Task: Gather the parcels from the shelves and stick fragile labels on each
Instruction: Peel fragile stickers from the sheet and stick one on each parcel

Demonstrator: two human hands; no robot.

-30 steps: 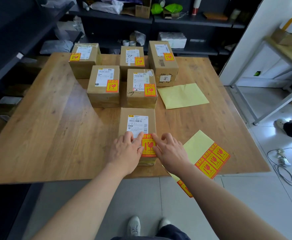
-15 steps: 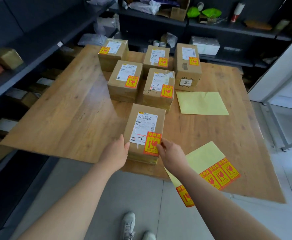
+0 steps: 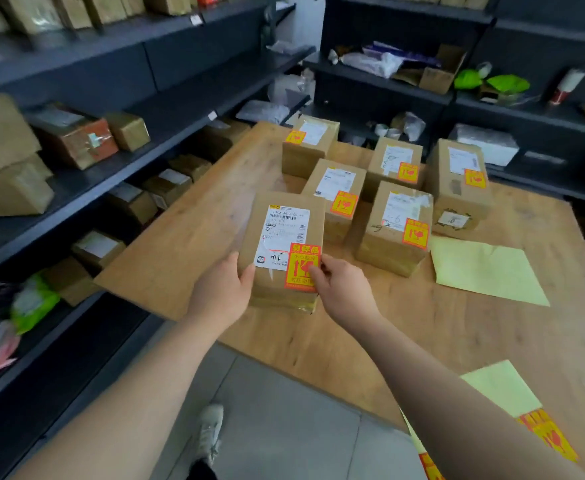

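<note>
- Your left hand (image 3: 222, 295) and right hand (image 3: 344, 295) grip the near end of a brown cardboard parcel (image 3: 281, 251), one at each near corner, fingers clamped on it with a thumb over the top face.
- The parcel sits at the near left part of the wooden worktop (image 3: 381, 341); whether it rests flat or is lifted slightly, you cannot tell from here.
- Its long axis runs away from you, far end tipped a little to the right.
- The white shipping label (image 3: 284, 233) reads upright from your side; its small print is too blurred to read.
- The orange fragile label (image 3: 302, 267) is on the near right corner of the top, arrow pointing away from you, and your right thumb covers part of its edge.
- Five labelled parcels (image 3: 395, 230) stand beyond, close together.
- A yellow backing sheet (image 3: 481, 268) lies to the right of them.
- A sticker sheet (image 3: 547, 434) at the near right is cut off by your right arm and the frame edge.
- The shelves (image 3: 86, 181) on your left hold more boxes, dim and blurred.
</note>
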